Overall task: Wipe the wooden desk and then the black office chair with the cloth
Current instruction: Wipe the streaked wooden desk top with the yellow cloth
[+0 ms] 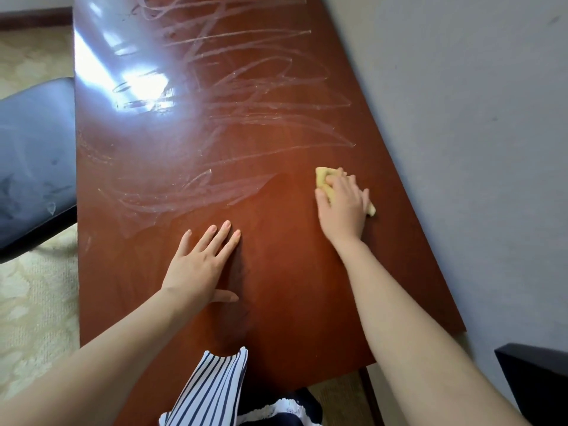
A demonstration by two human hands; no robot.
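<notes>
The reddish wooden desk stretches away from me, its far half streaked with wet wipe marks. My right hand presses a small yellow cloth flat on the desk near its right edge, fingers spread over it; most of the cloth is hidden under the hand. My left hand lies flat on the desk nearer me, fingers straight, holding nothing. The black office chair stands at the left, tucked against the desk's left edge, with its seat partly in view.
A grey wall runs along the desk's right side. A dark object's corner shows at the bottom right. Pale patterned carpet covers the floor at the left. My striped clothing hangs over the near edge.
</notes>
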